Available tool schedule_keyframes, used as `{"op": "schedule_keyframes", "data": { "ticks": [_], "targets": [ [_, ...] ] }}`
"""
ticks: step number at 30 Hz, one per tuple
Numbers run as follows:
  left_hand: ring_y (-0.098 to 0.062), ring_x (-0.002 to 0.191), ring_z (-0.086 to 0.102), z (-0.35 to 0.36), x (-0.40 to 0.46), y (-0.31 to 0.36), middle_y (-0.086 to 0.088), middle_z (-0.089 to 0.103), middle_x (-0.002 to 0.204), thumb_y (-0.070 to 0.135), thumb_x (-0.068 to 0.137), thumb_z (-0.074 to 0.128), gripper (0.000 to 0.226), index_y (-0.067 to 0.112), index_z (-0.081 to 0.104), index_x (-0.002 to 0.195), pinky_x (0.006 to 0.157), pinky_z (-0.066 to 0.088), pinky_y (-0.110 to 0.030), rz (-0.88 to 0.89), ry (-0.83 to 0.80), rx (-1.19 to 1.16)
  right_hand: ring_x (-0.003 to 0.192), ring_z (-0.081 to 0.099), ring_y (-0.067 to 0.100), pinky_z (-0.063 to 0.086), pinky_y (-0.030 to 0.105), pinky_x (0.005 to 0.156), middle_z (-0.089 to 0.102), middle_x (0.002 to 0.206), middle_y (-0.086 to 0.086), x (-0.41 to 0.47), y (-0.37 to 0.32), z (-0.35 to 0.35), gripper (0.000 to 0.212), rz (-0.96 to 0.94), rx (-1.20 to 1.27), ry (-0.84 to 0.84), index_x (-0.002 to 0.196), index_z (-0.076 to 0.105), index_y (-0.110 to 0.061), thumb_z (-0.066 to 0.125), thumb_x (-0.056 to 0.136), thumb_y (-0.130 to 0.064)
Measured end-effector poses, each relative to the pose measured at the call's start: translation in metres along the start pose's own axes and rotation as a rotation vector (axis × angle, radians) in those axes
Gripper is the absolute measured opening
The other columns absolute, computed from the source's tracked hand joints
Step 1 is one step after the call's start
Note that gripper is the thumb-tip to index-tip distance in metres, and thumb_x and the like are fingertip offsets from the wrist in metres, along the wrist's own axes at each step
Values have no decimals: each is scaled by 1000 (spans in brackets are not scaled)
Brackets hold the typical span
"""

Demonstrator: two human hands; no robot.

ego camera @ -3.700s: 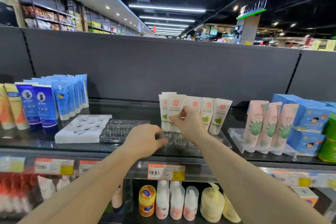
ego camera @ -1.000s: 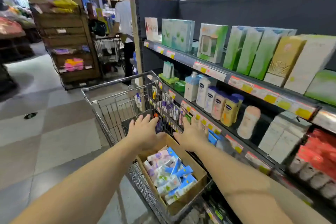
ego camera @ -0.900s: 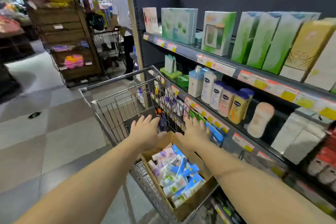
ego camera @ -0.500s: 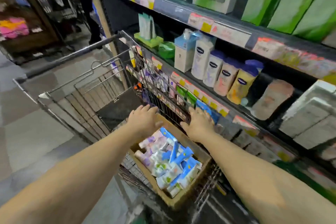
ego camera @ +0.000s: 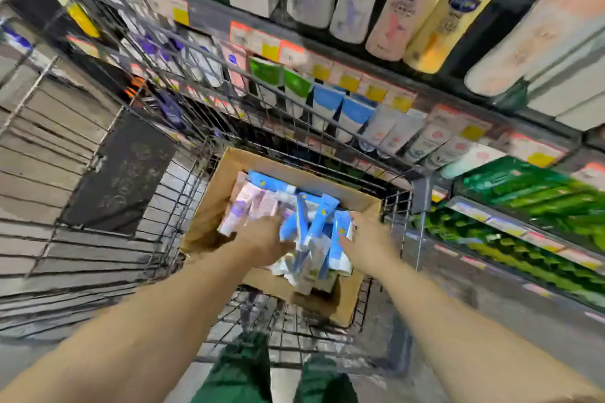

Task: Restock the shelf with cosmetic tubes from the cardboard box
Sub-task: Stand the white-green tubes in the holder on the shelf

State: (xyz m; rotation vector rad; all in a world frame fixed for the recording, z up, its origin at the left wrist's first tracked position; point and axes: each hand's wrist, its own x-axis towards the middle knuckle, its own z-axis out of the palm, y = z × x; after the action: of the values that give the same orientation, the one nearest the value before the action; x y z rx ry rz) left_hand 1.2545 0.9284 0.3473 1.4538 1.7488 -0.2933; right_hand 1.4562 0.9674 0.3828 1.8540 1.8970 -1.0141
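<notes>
A cardboard box [ego camera: 226, 180] sits in the near end of a wire shopping cart [ego camera: 108, 252]. It is full of loose cosmetic tubes: blue-and-white tubes [ego camera: 316, 222] on the right, pink and purple tubes [ego camera: 248, 203] on the left. My left hand [ego camera: 262, 239] reaches down into the middle of the pile, and its fingertips are hidden among the tubes. My right hand [ego camera: 368, 240] lies against the right side of the blue-and-white tubes, just inside the box wall. The frame is blurred by motion.
Shelves run along the right of the cart. One shelf row holds standing green, blue and white tubes [ego camera: 327, 101] behind price tags, with tall bottles [ego camera: 393, 0] above and green packs [ego camera: 530, 186] lower right. My legs in green trousers [ego camera: 242, 370] stand behind the cart.
My view has swung from the top shelf to the cart and dropped over the box. Both hands have gone from the far rim of the box down into the tubes.
</notes>
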Motion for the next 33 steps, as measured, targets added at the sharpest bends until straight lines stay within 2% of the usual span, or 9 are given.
{"op": "schedule_keyframes", "data": {
  "ticks": [3, 7, 12, 19, 23, 25, 28, 30, 33],
  "targets": [
    [-30, 128, 47, 38, 18, 3, -11, 47, 143, 44, 89, 60, 67, 16, 35, 145, 102, 40, -36, -3, -132, -88, 133, 36, 30, 38, 35, 103, 40, 147, 7, 7, 12, 30, 57, 55, 23, -42, 147, 32, -20, 53, 95, -34],
    [-29, 120, 53, 81, 42, 13, -12, 53, 132, 39, 87, 64, 59, 16, 43, 137, 96, 44, -34, 1, -172, -146, 133, 37, 26, 36, 33, 102, 40, 147, 4, 22, 24, 64, 57, 98, 105, -38, 147, 32, -21, 54, 96, -29],
    [-27, 100, 60, 115, 65, 26, -7, 60, 110, 37, 80, 67, 36, 15, 55, 106, 75, 43, -31, -172, -89, -306, 130, 39, 27, 37, 33, 102, 46, 141, 7, 41, 32, 92, 56, 118, 156, -23, 145, 35, -21, 57, 94, -21],
    [-29, 94, 64, 109, 65, 20, -9, 67, 96, 38, 83, 65, 25, 15, 58, 91, 67, 41, -30, -162, -35, -336, 117, 55, 27, 46, 33, 95, 56, 130, 9, 46, 27, 107, 54, 168, 201, -66, 138, 44, -20, 62, 88, -24],
    [-22, 79, 65, 95, 55, 9, -7, 69, 86, 17, 80, 74, 10, 19, 67, 88, 76, 55, -39, -121, -114, -761, 107, 59, 24, 43, 25, 80, 63, 118, 6, 38, 13, 110, 53, 144, 264, -251, 133, 49, -15, 66, 84, -29],
    [-21, 79, 64, 82, 44, 7, -12, 71, 93, 14, 82, 73, 11, 16, 69, 92, 83, 55, -44, -98, -240, -982, 102, 60, 23, 43, 25, 75, 65, 110, 5, 35, 7, 113, 42, 137, 316, -244, 121, 55, -16, 67, 82, -26],
    [-20, 86, 65, 65, 39, -3, -9, 71, 96, 24, 80, 73, 24, 11, 68, 100, 84, 51, -38, -102, -350, -1181, 103, 61, 21, 46, 26, 79, 66, 114, 3, 34, 4, 109, 37, 145, 421, -160, 117, 59, -16, 70, 83, -23],
    [-22, 86, 66, 65, 47, -17, -8, 70, 95, 26, 86, 68, 21, 11, 66, 100, 77, 49, -35, -202, -224, -1254, 99, 63, 19, 46, 26, 76, 67, 114, 0, 37, 7, 100, 34, 152, 501, -96, 116, 60, -16, 70, 85, -26],
    [-21, 74, 61, 82, 56, -27, -8, 66, 86, 18, 89, 65, 6, 13, 64, 85, 62, 45, -29, -286, -36, -1075, 87, 60, 19, 45, 28, 69, 66, 102, 1, 46, 15, 84, 25, 176, 533, 33, 104, 57, -17, 70, 86, -28]
  ]
}}
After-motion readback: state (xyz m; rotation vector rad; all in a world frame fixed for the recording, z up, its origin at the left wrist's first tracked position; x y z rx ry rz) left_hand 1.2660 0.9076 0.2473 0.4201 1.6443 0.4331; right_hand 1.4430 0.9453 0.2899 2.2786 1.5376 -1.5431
